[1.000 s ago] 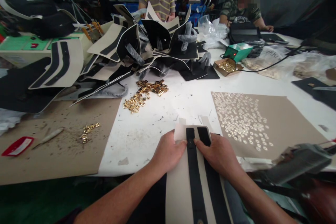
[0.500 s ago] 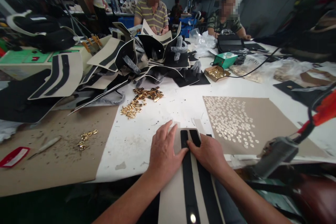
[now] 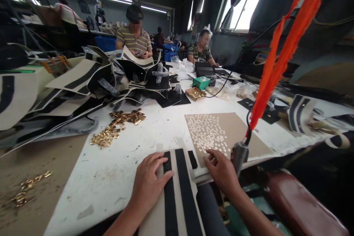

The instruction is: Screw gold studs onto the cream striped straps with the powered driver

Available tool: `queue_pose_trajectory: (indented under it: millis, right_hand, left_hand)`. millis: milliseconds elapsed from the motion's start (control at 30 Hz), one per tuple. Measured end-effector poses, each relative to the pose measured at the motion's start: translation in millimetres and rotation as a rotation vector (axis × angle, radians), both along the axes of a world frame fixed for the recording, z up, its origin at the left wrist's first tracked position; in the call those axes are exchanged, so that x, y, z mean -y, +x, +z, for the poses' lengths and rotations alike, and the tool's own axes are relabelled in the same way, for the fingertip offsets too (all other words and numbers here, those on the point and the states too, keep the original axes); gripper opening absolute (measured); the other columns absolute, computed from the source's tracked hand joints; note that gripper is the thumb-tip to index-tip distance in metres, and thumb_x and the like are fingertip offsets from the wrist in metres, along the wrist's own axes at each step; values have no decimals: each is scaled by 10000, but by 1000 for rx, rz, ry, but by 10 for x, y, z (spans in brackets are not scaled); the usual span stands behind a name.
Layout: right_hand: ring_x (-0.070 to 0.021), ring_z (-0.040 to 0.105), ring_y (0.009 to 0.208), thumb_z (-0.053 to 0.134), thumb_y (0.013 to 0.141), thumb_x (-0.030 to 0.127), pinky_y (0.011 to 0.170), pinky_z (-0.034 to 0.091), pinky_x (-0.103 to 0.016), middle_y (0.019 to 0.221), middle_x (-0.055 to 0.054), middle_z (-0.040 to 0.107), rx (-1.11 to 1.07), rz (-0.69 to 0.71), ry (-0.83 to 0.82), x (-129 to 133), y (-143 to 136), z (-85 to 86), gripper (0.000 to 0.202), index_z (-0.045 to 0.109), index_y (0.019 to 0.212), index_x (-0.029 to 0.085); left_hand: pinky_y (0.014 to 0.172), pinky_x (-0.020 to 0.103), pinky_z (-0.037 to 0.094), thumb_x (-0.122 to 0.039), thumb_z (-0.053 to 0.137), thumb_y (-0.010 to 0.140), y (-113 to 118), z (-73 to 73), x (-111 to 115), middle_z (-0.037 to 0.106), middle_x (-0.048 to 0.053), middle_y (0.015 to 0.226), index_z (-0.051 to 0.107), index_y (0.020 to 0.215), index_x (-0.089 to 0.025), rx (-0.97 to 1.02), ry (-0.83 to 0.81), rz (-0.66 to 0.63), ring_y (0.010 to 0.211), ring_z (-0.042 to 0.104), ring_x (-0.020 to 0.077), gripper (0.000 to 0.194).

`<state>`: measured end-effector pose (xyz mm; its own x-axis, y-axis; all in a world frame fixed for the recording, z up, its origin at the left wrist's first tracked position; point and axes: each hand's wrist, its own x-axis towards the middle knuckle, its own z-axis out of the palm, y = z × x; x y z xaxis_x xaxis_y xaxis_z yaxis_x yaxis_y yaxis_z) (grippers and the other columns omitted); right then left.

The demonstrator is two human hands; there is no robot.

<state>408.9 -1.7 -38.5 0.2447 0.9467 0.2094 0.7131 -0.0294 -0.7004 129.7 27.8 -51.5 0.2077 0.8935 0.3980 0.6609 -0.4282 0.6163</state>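
Note:
A beige panel with two black stripes (image 3: pixel 177 191) lies at the table's front edge and runs down toward me. My left hand (image 3: pixel 151 177) rests on its left side, fingers apart, thumb and fingertips on the left black stripe. Off the panel, my right hand (image 3: pixel 221 169) hovers at the near edge of a brown sheet (image 3: pixel 240 129) that bears many small pale rings (image 3: pixel 208 132). Its fingers are curled and loosely spread; nothing shows between them. A small black piece (image 3: pixel 192 159) sits at the panel's right edge.
Gold metal fittings (image 3: pixel 106 136) lie in a pile at left centre. Behind them are stacked beige-and-black panels (image 3: pixel 74 73). A grey tool (image 3: pixel 240 155) with an orange strip (image 3: pixel 265 81) stands close to my right hand. Two people (image 3: pixel 135 40) sit across the table.
My right hand has let go of the panel and moved right to the ring sheet. My left hand stays on the panel. The view has turned right and upward.

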Motion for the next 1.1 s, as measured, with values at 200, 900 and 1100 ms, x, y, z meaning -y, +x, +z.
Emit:
queue_pose_trajectory:
  millis: [200,900,1100]
  right_hand:
    - [-225,653,744,540,934,433,797,508,-372,892,-59,679,155,-112,15,219,600,-135,371,692,1158,178]
    - [-257,700,853,441,999,393,656,378,-330,940,-63,717,726,266,-319,80,841,73,309,693,881,259]
    - [-261,684,792,392,993,344,623,341,-336,915,-79,706,812,320,-336,-3,780,140,294,658,910,251]
  left_hand:
    - [1045,560,518,-319,808,823,-14,-47,-21,719,50,1294,744,1099,-278,-8,23,-12,1209,651,321,286]
    - [1105,542,464,-243,889,730,37,93,137,727,42,1282,759,1070,-255,51,-92,43,1250,626,306,364]
    - [1119,533,443,-237,917,699,32,65,167,733,52,1273,761,1054,-238,106,-92,46,1255,617,302,388]
